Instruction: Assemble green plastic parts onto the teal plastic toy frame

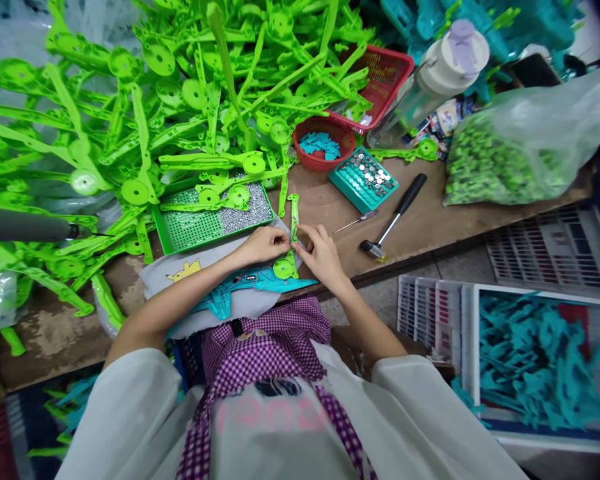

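Evidently, the tray (187,230) is the hub of this bench. Just beyond its near right corner, a green arm (294,208) stands lengthwise to the person, its disc end nearest the body, probably so both hands can reach its middle. The left hand (267,244) comes in from the tray side, fingertips drawn together at the arm; the right hand (321,252) meets it from the other side, fingers curled, thumb and forefinger close to the arm. Whether either pinches the arm or something tiny, I cannot tell.

On the body side of the tray, a blue shell (260,279) lies on a cloth (157,280), which perhaps guards it from scratches. The metal bits (240,210) gather at the tray's right end, likely for short reaches. Right of the tray sit a teal box (347,190), a screwdriver (367,216) and a hammer (399,212), its handle pointing away. Behind it rises a pile (193,93) of green arms.
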Available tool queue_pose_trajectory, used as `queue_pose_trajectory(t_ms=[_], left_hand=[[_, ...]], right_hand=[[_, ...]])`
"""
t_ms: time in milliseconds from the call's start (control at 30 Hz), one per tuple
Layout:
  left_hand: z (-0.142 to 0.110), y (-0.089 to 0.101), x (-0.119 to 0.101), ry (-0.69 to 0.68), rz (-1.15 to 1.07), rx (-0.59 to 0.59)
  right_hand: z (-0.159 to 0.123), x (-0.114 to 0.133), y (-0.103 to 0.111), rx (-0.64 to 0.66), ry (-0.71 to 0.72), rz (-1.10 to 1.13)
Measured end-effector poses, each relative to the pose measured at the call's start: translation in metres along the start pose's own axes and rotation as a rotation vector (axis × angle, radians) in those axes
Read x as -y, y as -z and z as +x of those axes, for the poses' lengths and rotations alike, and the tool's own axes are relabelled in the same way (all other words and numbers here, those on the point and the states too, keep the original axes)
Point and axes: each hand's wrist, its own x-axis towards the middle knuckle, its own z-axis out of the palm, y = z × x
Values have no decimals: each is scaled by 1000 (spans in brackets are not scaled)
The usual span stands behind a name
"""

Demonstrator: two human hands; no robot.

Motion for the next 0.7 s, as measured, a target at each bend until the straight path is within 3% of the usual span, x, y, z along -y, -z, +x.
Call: queue_pose_trajectory(t_ms=[167, 400, 533, 600, 700], left_hand=[[0, 1, 0, -23, -36, 24], [0, -4, 5, -7, -51, -10], [-1, -6, 8, -11, -83, -23], [-1, -7, 8, -9, -113, -34], [-2, -5, 7, -4, -202, -33]], right_hand=[[0, 1, 2, 73, 53, -111], [1, -5, 5, 32, 97, -42], [12, -6, 7, -117, 7, 197], [22, -6, 8, -172, -47, 192], [36, -3, 8, -143, -78, 76]])
